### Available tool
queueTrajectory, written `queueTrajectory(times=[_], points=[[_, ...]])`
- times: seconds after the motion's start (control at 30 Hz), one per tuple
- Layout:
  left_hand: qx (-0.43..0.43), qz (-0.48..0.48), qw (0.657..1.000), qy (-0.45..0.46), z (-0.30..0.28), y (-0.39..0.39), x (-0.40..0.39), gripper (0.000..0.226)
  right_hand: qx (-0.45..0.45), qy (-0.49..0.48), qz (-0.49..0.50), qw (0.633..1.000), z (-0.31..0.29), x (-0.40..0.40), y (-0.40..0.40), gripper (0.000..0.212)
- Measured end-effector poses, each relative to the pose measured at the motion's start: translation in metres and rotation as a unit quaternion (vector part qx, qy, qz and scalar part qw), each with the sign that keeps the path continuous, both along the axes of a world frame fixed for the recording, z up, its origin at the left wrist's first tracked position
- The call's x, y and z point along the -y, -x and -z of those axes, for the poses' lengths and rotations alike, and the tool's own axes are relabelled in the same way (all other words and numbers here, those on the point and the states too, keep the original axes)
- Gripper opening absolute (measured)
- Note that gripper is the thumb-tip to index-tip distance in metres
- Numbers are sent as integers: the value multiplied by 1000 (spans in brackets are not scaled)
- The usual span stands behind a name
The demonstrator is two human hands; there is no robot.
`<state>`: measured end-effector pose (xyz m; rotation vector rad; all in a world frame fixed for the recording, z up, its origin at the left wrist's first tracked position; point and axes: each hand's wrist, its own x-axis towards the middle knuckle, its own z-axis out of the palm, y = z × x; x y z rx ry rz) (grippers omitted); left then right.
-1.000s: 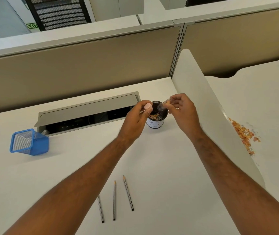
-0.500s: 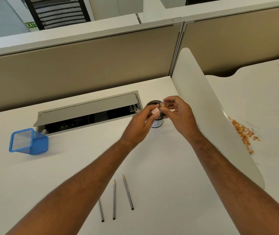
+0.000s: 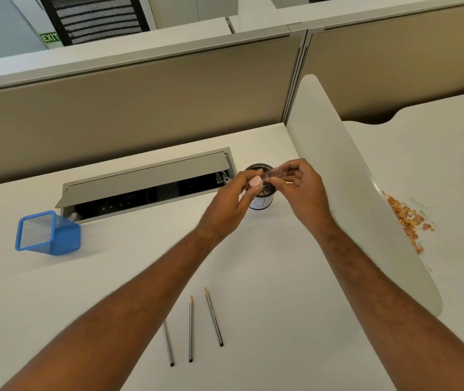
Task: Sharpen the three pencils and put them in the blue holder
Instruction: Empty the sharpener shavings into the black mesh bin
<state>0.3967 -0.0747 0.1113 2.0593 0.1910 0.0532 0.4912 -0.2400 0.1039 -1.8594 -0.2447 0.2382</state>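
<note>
Spanning a cubicle, the white worktop [image 3: 267, 263] bears shavings [image 3: 407, 218] at three o'clock; both hands' fingers [image 3: 254, 183] pinch a clear sharpener [image 3: 274, 174].

blue holder [image 3: 48, 233]: metal mesh | desk [image 3: 267, 263]: matt white, smooth

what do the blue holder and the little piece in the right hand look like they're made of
The blue square pencil holder looks like painted metal mesh: its walls show a fine see-through grid. The small clear piece pinched in the right hand looks like transparent glossy plastic, though it is too small to be sure.
</note>
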Motion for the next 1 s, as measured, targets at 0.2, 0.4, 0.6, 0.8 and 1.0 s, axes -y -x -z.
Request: queueTrajectory(times=[0.2,0.4,0.6,0.8,1.0], points=[[9,-22,1000,-2,-4,4,3,42,55,54,-19,997,-2,-5,1,26],[6,-62,997,37,3,5,-1,38,73,52,-7,996,-8,-9,1,30],[7,-168,973,159,2,11,-2,35,-56,-103,52,992,-12,-6,16,32],[-9,-192,941,279,-4,43,9,38,-115,-189,19,975,-18,-6,61,25],[-20,-208,931,299,-10,87,14,34,-147,-203,19,968,-21,-1,106,21]])
